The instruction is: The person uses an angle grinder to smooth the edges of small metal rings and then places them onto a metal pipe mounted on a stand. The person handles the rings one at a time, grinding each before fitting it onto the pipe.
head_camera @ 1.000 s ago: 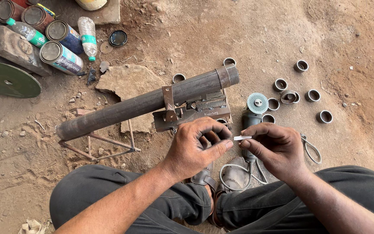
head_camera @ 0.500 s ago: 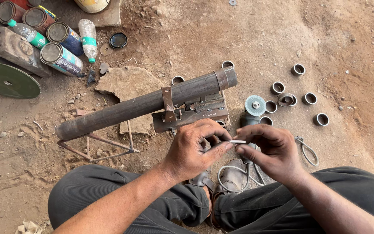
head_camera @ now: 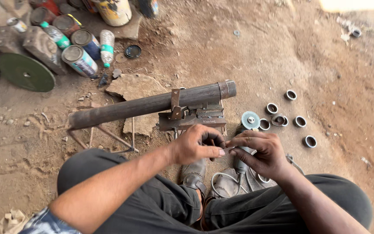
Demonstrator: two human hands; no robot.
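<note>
My left hand (head_camera: 197,145) and my right hand (head_camera: 257,152) meet fingertip to fingertip just in front of my knees. They pinch a small pale stick-like piece (head_camera: 227,150), almost fully hidden by the fingers. Right behind the hands a long dark steel pipe (head_camera: 148,105) lies across a rusty clamp stand (head_camera: 192,118). Under my right hand an angle grinder with a grey-blue disc (head_camera: 250,120) rests on the dirt.
Several short cut pipe rings (head_camera: 300,121) lie on the ground to the right. At the back left stand paint cans (head_camera: 78,60), a plastic bottle (head_camera: 107,47) and a green disc (head_camera: 26,72). A flat stone (head_camera: 131,88) sits behind the pipe. A cable loops by my sandals (head_camera: 219,182).
My hands have drawn closer together, and the pale piece that showed between them is now nearly covered by the fingers. The pipe and rings have not moved.
</note>
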